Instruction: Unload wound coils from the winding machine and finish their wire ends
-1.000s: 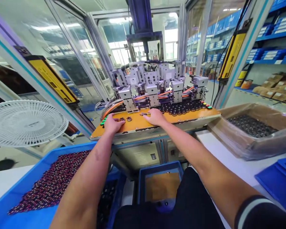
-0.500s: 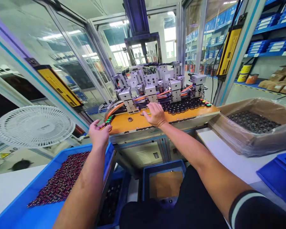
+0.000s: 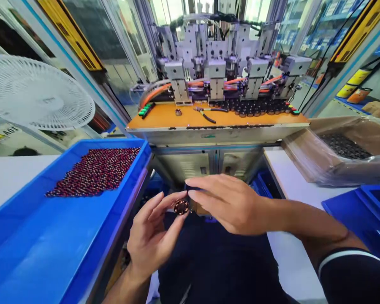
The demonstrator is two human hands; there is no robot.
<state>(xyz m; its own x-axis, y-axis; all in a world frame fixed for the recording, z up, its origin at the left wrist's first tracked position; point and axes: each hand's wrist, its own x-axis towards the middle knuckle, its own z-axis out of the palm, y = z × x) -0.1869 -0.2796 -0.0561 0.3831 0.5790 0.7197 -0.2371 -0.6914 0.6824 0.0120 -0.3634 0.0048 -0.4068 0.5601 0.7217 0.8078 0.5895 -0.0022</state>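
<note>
My left hand pinches a small round copper-coloured coil part between thumb and fingertips, held over my lap. My right hand hovers just right of it, fingers stretched toward the part and touching or nearly touching it. Ahead, an orange work plate carries one loose round part, pliers and a row of dark parts under the machine's grey heads.
A blue tray with a heap of dark red parts lies at my left. A plastic-lined cardboard box of dark parts is at right, blue bins beyond my right arm. A white fan stands at the far left.
Both hands left the orange plate and came back over my lap. The left hand now holds a round part, and the right hand has joined it. My view tilted downward.
</note>
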